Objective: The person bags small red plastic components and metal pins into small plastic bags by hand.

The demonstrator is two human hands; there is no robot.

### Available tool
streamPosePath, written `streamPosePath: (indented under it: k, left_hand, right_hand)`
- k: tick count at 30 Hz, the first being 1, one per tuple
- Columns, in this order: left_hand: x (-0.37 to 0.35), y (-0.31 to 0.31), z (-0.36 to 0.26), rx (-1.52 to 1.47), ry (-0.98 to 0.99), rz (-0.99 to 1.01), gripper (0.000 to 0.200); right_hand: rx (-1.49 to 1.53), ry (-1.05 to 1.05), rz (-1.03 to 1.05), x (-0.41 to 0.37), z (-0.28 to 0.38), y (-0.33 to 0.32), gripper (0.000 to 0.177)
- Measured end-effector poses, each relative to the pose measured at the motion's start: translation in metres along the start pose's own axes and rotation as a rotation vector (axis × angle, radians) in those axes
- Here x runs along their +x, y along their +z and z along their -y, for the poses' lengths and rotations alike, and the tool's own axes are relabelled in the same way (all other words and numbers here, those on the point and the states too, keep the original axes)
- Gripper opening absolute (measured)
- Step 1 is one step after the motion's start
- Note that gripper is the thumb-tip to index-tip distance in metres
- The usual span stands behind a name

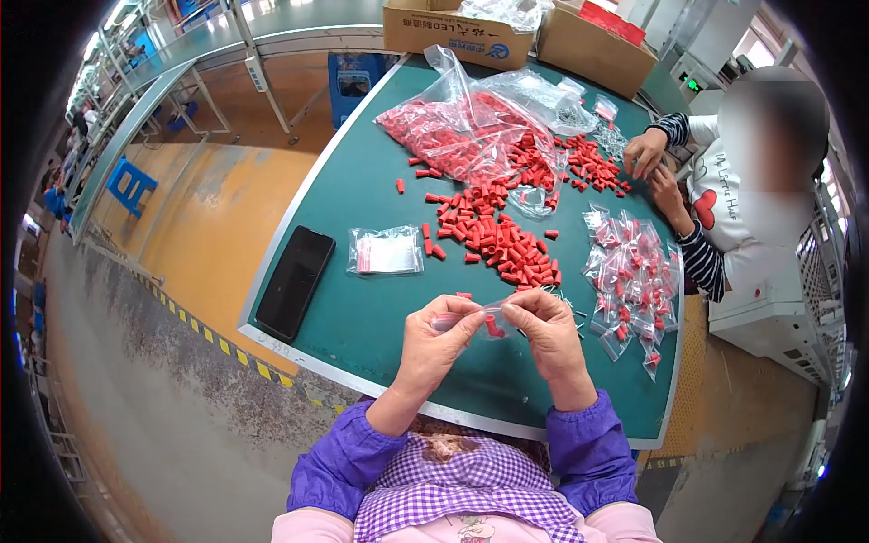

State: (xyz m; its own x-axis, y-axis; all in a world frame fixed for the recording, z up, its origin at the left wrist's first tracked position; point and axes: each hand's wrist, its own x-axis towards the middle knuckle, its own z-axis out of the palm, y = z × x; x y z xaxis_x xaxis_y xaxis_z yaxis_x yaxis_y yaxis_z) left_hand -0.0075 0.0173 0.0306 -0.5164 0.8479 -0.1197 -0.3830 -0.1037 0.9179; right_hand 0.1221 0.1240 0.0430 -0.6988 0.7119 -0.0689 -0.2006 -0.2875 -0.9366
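Both of my hands pinch a small clear plastic bag [497,324] with a red piece inside, just above the front part of the green table. My left hand [436,339] has its thumb and fingers closed on the bag's left side. On its right edge, my right hand [547,333] grips with thumb and fingertips. Directly beyond the hands lies a loose pile of red caps [498,240]. Some metal screws [572,310] show beside my right hand, partly hidden by it. Filled small bags [631,281] are heaped to the right. A stack of flat bags [386,252] lies to the left.
A black phone [295,282] lies near the left edge of the green table [362,317]. A large bag of red caps [462,136] is at the back, before cardboard boxes [462,34]. At the right, a co-worker's hands [654,167] are near more screws [609,140].
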Motion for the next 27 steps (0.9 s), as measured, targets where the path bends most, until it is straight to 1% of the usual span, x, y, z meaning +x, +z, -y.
streamPosePath:
  k: [1, 5, 7, 8, 10, 11, 13, 14, 16, 17, 18, 19, 20, 21, 22, 23, 24, 25, 26, 27]
  left_hand:
    - [0.000, 0.001, 0.000, -0.013, -0.001, -0.006, 0.007]
    - [0.000, 0.002, 0.005, -0.012, 0.008, 0.035, 0.006]
    - [-0.001, 0.002, 0.005, -0.035, 0.012, 0.065, 0.005]
    - [-0.002, 0.002, 0.006, -0.033, 0.009, 0.067, 0.005]
    - [-0.002, -0.001, 0.004, -0.021, -0.032, 0.092, 0.005]
    - [-0.002, -0.001, 0.001, -0.019, -0.032, 0.093, 0.005]
    - [-0.003, 0.002, -0.010, 0.024, -0.141, 0.069, 0.004]
    - [-0.003, 0.003, -0.009, 0.024, -0.142, 0.073, 0.004]
    - [-0.001, 0.005, -0.002, 0.051, -0.023, 0.097, 0.004]
    - [-0.001, 0.006, 0.002, 0.046, -0.026, 0.106, 0.004]
    - [-0.002, 0.005, 0.006, 0.078, 0.065, 0.120, 0.005]
    - [-0.002, 0.004, 0.010, 0.110, 0.156, 0.132, 0.005]
    - [-0.003, 0.003, 0.011, 0.107, 0.152, 0.138, 0.005]
    - [-0.004, 0.002, 0.012, 0.100, 0.067, 0.163, 0.008]
    - [-0.004, 0.001, 0.013, 0.094, -0.015, 0.186, 0.011]
    - [-0.004, 0.001, 0.013, 0.095, -0.015, 0.185, 0.011]
    - [-0.003, 0.002, 0.013, -0.050, -0.129, 0.185, 0.016]
    - [-0.002, 0.003, 0.013, -0.197, -0.239, 0.182, 0.022]
    - [0.000, 0.001, 0.012, -0.196, -0.237, 0.177, 0.022]
    - [0.004, -0.001, 0.012, -0.360, -0.248, 0.201, 0.027]
  right_hand:
    - [0.000, -0.007, -0.011, 0.000, 0.000, 0.001, 0.007]
    - [-0.015, -0.039, -0.021, -0.003, 0.001, 0.003, 0.007]
    - [-0.155, -0.087, -0.076, -0.004, -0.006, -0.002, 0.007]
    - [-0.154, -0.085, -0.079, -0.005, -0.008, -0.001, 0.007]
    - [-0.138, -0.155, -0.112, -0.007, -0.010, 0.003, 0.007]
    - [-0.136, -0.156, -0.113, -0.007, -0.009, 0.004, 0.007]
    - [-0.174, -0.172, -0.085, -0.008, -0.007, 0.005, 0.006]
    - [-0.175, -0.173, -0.088, -0.009, -0.009, 0.005, 0.006]
    - [-0.404, -0.256, -0.050, -0.011, -0.010, 0.006, 0.007]
    - [-0.327, -0.167, -0.094, -0.015, -0.008, 0.010, 0.007]
    - [-0.333, -0.168, -0.102, -0.016, -0.007, 0.008, 0.007]
    - [-0.508, -0.265, -0.088, -0.016, -0.006, 0.006, 0.006]
    - [-0.680, -0.358, -0.073, -0.017, -0.006, 0.006, 0.005]
    - [-0.729, -0.416, -0.082, -0.019, -0.004, 0.007, 0.003]
    - [-0.728, -0.415, -0.084, -0.020, -0.005, 0.007, 0.003]
    - [-0.629, -0.351, -0.142, -0.022, -0.006, 0.007, 0.003]
    - [-0.529, -0.285, -0.197, -0.023, -0.006, 0.007, 0.003]
    - [-0.558, -0.321, -0.269, -0.021, -0.004, 0.001, 0.002]
    - [-0.586, -0.356, -0.340, -0.017, 0.002, -0.011, 0.001]
    - [-0.875, -0.570, -0.453, -0.010, 0.015, -0.023, 0.002]
